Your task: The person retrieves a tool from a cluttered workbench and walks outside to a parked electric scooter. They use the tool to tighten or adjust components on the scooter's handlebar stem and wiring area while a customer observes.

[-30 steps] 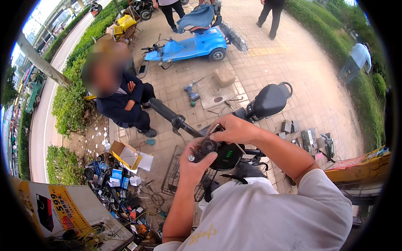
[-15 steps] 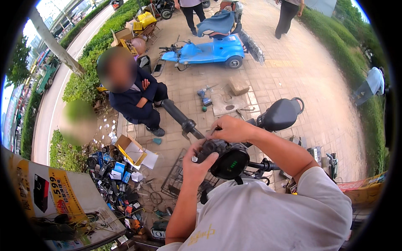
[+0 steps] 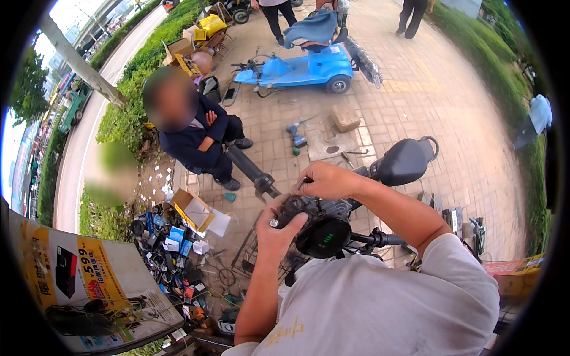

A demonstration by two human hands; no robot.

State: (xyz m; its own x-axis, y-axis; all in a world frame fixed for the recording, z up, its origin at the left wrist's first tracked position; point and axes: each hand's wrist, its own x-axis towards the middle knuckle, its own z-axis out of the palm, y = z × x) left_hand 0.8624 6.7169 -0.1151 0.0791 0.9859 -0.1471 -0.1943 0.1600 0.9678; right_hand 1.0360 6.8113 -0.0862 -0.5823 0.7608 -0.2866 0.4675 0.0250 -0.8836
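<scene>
I stand over the handlebar of an electric two-wheeler, its round black display [image 3: 323, 238] lit with green marks. My left hand [image 3: 274, 234] is wrapped round a dark, rounded part [image 3: 294, 206] in front of the display, thumb on the near side. Just beyond, my right hand [image 3: 325, 181] is closed in a pinch against the same part; a bit of something dark shows at its fingertips, too small to name. The left grip [image 3: 246, 165] points up and left, the right grip [image 3: 389, 240] passes under my right forearm. A black seat [image 3: 404, 163] lies beyond that arm.
A person in a dark suit [image 3: 199, 145] stands close by, arms crossed. A blue cordless drill [image 3: 295, 136] and a block [image 3: 345, 118] lie on the paving, before a blue three-wheeled scooter [image 3: 314, 68]. An opened carton [image 3: 191, 209] and heaped parts [image 3: 172, 252] are at left.
The surroundings have shifted slightly right and down in the picture. Both hands keep nearly the same hold on the dark part. The walking person at the top has moved farther away.
</scene>
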